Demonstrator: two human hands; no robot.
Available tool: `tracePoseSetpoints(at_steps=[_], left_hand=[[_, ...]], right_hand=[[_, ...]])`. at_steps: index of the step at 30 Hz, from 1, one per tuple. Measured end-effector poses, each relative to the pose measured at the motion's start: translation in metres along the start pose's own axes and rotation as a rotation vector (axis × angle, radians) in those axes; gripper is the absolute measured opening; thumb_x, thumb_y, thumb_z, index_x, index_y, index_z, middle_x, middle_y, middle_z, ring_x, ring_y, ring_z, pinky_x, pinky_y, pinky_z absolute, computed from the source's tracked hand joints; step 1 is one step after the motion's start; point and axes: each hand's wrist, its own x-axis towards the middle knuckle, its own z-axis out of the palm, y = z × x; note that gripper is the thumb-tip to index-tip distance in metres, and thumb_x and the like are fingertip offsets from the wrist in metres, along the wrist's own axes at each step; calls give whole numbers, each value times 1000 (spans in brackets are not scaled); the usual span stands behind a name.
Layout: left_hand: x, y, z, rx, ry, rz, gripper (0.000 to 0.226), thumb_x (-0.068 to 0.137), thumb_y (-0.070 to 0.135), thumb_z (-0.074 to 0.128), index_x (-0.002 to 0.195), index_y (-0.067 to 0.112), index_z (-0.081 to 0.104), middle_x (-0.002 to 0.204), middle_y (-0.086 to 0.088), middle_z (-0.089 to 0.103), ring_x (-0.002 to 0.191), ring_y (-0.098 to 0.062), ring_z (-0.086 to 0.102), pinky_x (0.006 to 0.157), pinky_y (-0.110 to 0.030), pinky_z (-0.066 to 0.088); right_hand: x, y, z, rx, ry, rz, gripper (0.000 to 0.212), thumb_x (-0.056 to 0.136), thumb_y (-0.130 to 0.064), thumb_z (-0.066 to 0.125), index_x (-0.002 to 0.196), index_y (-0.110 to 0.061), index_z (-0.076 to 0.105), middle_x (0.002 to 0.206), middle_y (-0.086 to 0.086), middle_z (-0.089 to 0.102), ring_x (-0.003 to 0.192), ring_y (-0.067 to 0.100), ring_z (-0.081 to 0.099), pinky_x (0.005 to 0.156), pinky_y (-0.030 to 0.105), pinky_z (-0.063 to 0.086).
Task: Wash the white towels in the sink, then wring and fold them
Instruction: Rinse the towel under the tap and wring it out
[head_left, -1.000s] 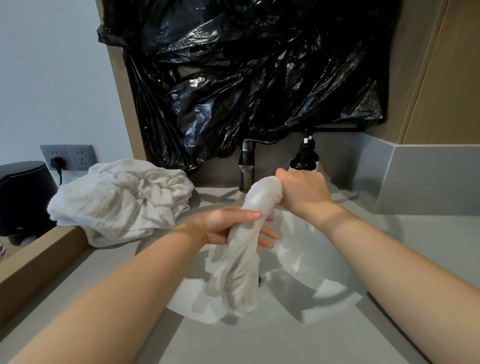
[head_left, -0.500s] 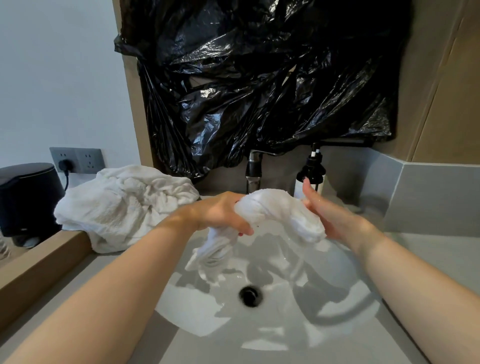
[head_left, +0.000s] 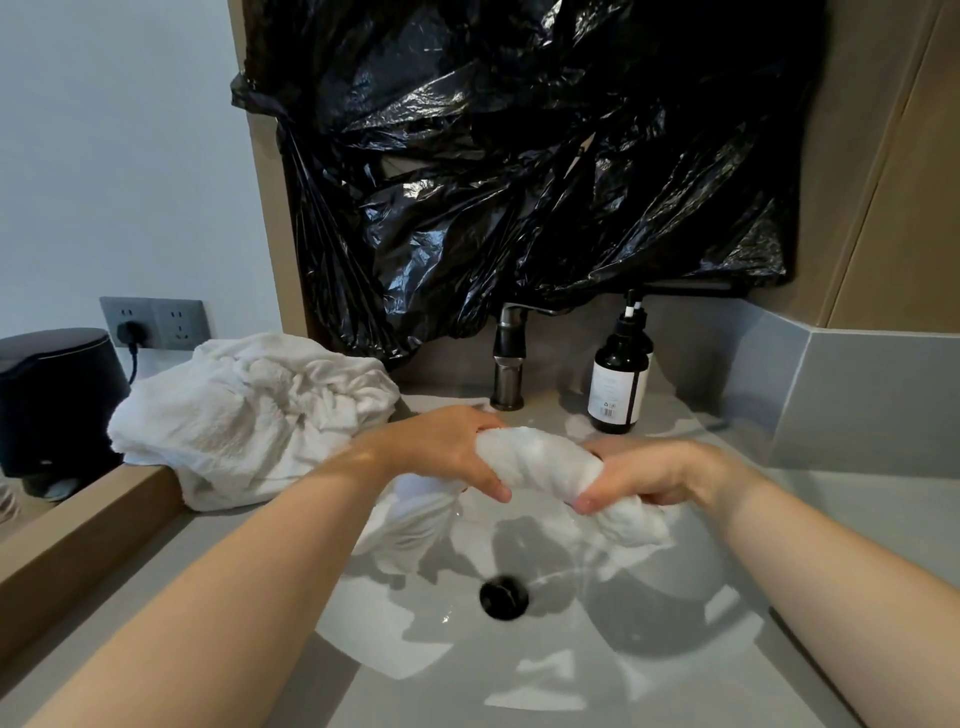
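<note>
A wet white towel (head_left: 540, 460), rolled into a thick rope, stretches level above the white sink (head_left: 649, 613). My left hand (head_left: 447, 449) grips its left part, and a loose end hangs down below that hand. My right hand (head_left: 654, 475) grips the right part, with a short twisted end sticking out past the wrist. Both hands are curled round the cloth over the basin, above the black drain (head_left: 504, 598). A heap of other white towels (head_left: 249, 410) lies on the counter left of the sink.
A dark faucet (head_left: 509, 364) stands behind the basin, a dark pump bottle (head_left: 621, 382) to its right. Black plastic sheeting (head_left: 519, 171) covers the wall above. A black appliance (head_left: 52, 400) and a wall socket (head_left: 153, 322) sit at the far left beyond a wooden ledge (head_left: 78, 525).
The towel went from hanging upright to lying level between my hands. My left hand took hold of it, and my right hand, open half a second ago, now grips the right part.
</note>
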Motion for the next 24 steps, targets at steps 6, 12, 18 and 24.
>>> tracePoseSetpoints(at_steps=[6, 12, 18, 24], left_hand=[[3, -16, 19, 19, 40, -194, 45, 70, 58, 78, 100, 24, 69, 91, 4, 71, 84, -13, 66, 79, -25, 53], [5, -9, 43, -633, -165, -199, 66, 67, 64, 67, 104, 9, 68, 93, -6, 74, 85, -20, 70, 75, -28, 55], [-2, -2, 44, -741, -323, -150, 100, 34, 86, 74, 95, 8, 61, 61, 8, 67, 53, -3, 61, 52, -15, 47], [-1, -8, 47, -887, -408, -126, 102, 32, 79, 82, 95, 3, 56, 60, 5, 65, 49, -4, 60, 48, -16, 48]], right_hand=[[23, -18, 39, -694, 579, 12, 14, 74, -26, 61, 84, -27, 52, 77, -3, 64, 67, 21, 63, 51, 27, 43], [21, -2, 31, -943, 798, -85, 25, 82, -38, 60, 95, -24, 45, 103, -4, 59, 97, 24, 59, 65, 30, 32], [30, 13, 29, -1119, 959, -415, 28, 67, -21, 75, 84, -15, 54, 76, 3, 60, 64, 32, 62, 48, 29, 30], [34, 12, 23, -1192, 1011, -534, 44, 41, -11, 83, 68, -14, 50, 56, -1, 48, 40, 24, 50, 36, 23, 24]])
